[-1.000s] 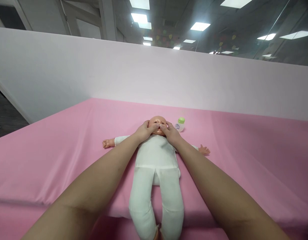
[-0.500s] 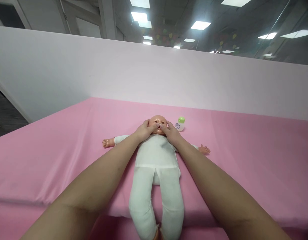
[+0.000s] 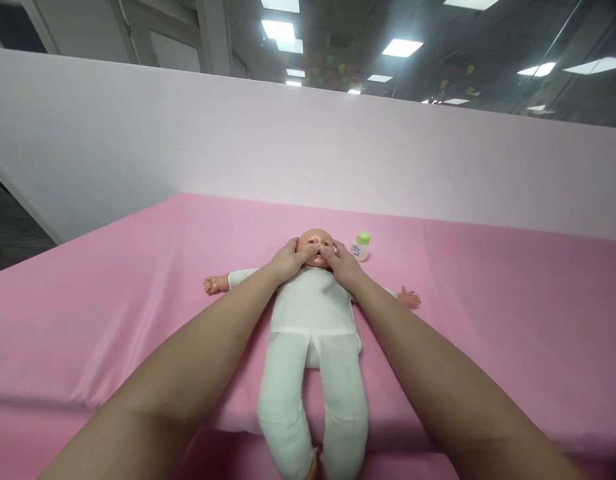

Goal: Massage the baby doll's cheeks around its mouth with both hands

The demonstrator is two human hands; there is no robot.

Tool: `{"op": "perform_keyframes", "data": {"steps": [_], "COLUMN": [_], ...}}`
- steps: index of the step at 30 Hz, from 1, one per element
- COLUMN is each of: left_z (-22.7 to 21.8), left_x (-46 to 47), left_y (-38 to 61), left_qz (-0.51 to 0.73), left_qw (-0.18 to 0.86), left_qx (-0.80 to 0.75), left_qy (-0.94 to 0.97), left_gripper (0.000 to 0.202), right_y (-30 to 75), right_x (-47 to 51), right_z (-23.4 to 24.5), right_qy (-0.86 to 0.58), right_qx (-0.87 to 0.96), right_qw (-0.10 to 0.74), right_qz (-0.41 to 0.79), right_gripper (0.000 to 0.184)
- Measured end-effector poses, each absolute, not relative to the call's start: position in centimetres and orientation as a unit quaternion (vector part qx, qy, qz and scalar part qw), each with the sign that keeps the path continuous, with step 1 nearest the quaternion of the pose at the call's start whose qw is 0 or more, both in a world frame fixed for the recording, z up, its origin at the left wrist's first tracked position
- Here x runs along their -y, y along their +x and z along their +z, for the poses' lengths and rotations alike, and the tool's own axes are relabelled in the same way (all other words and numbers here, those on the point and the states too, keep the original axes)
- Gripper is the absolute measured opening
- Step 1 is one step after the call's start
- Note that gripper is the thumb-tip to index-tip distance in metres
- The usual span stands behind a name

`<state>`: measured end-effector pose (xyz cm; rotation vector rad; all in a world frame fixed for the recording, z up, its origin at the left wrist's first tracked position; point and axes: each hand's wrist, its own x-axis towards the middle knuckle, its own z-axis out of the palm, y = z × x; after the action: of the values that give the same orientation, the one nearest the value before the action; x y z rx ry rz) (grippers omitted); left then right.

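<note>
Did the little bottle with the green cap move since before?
No. The little bottle stands just right of the doll's head, as before. Its slight upward shift in the picture matches the wall edge's, so only the camera tilted.

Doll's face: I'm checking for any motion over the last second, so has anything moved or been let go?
Nothing visibly changed. The left hand and right hand rest on the doll as before, thumbs at its mouth. The doll lies on its back on the pink sheet, and the small bottle stands where it stood.
</note>
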<state>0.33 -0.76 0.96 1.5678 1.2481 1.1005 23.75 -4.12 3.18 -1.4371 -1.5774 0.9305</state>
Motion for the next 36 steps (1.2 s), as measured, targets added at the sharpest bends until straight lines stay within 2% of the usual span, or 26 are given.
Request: {"op": "perform_keyframes", "data": {"steps": [3, 36], "left_z": [1.19, 1.38], "left_x": [0.92, 1.15], "left_y": [0.36, 0.35], "left_qz": [0.414, 0.420], "left_qw": [0.444, 0.444], "left_qx": [-0.502, -0.499], "left_qy": [0.615, 0.615], "left_gripper": [0.099, 0.098], "right_y": [23.75, 23.71], "right_x": [4.15, 4.29], "right_z": [3.18, 3.45], "right_qy": [-0.564, -0.549], "right_qx": [0.623, 0.626], "right_qw": [0.398, 0.412], "right_qz": [0.369, 0.371], "right_gripper": [0.102, 0.091]}}
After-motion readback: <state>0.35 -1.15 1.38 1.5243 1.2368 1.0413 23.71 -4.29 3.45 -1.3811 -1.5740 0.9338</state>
